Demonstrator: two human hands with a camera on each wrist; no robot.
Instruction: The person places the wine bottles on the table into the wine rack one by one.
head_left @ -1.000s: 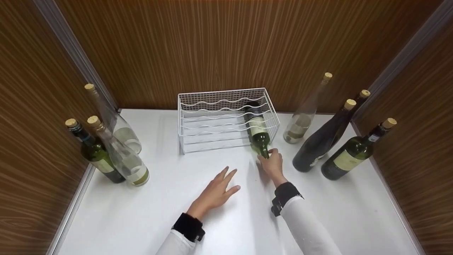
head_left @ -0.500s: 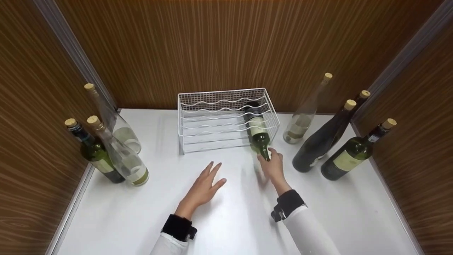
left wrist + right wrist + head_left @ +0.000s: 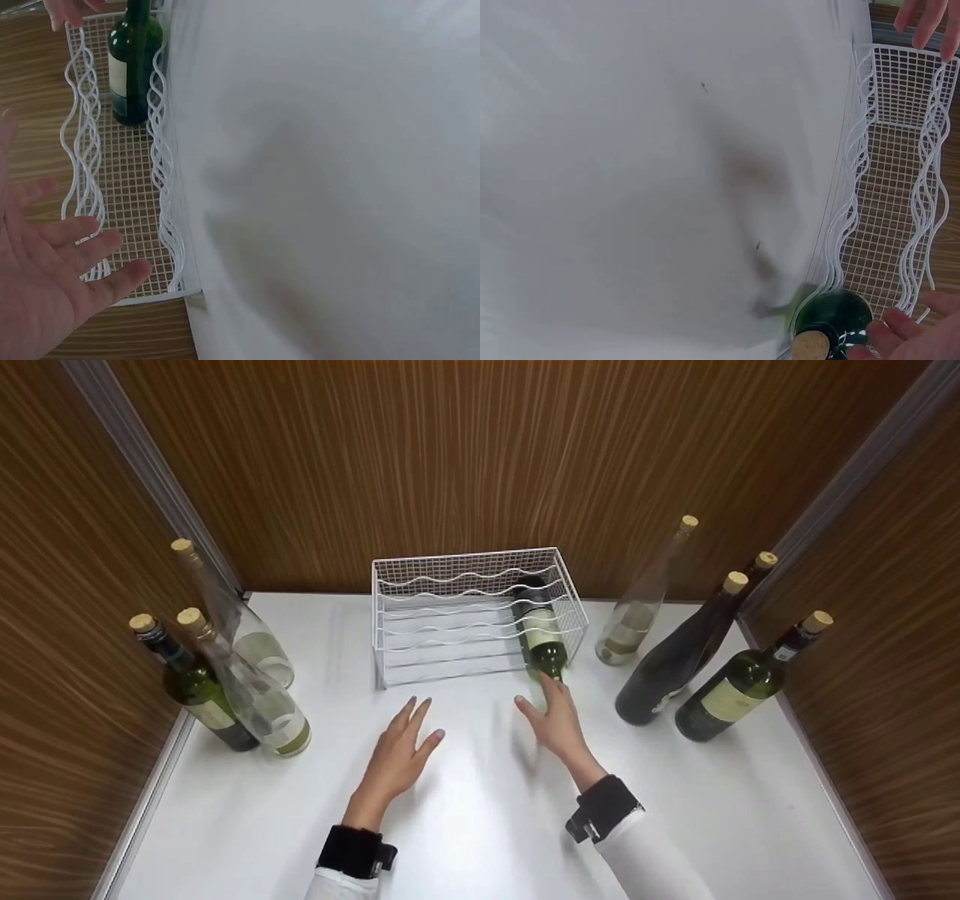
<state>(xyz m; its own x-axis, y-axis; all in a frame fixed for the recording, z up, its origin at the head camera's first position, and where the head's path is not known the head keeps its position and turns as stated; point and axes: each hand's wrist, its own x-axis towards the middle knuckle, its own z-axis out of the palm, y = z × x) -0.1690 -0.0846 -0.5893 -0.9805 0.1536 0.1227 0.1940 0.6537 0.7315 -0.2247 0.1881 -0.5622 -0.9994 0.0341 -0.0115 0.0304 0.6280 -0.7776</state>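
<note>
A green wine bottle (image 3: 541,630) with a pale label lies on its side in the right end of the white wire rack (image 3: 450,643), its neck toward me. My right hand (image 3: 556,724) is by that neck, fingers spread and thumb apart; it partly hides the neck in the head view. In the right wrist view the bottle's cork (image 3: 811,346) shows beside the fingers of my right hand (image 3: 922,334). My left hand (image 3: 394,757) is over the table in front of the rack's left part, fingers extended, holding nothing.
On the left stand a green bottle (image 3: 202,690) and two clear bottles, the nearer clear bottle (image 3: 259,697) in front. To the right are a clear bottle (image 3: 634,619), dark bottles (image 3: 667,667) and a green bottle (image 3: 731,694). Wood-grain panels (image 3: 450,457) enclose the white table (image 3: 465,825).
My right hand has let go of the bottle's neck and drawn slightly back, fingers opening. My left hand has moved left, away from the right hand. The bottle stays in the rack.
</note>
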